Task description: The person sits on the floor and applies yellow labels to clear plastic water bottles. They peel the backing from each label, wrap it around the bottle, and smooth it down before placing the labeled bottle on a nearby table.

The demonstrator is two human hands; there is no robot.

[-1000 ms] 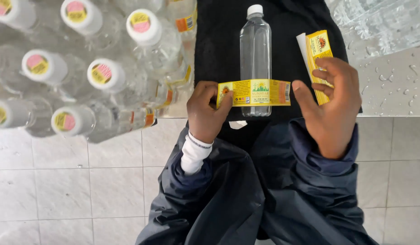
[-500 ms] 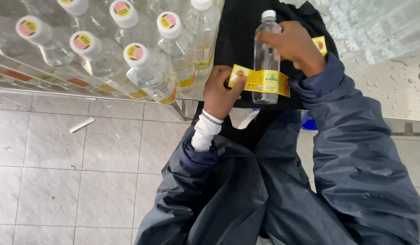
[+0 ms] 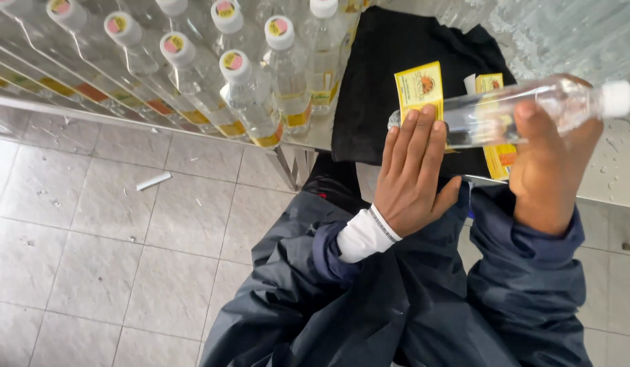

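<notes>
Bottle [image 3: 505, 115] held sideways above a black cloth [image 3: 383, 81], both hands on it.

Right hand [image 3: 553, 163] has its fingers curled around the clear bottle near the white-capped end, gripping it level over the table edge [image 3: 604, 183]. Left hand [image 3: 413, 173] lies flat with fingers straight and close together, pressing a yellow label [image 3: 418, 87] against the bottle's lower end. A stack of yellow labels [image 3: 498, 146] rests on the cloth just behind the bottle. Rows of capped, labelled bottles [image 3: 247, 88] stand to the left, above the tiled floor [image 3: 124, 238].
</notes>
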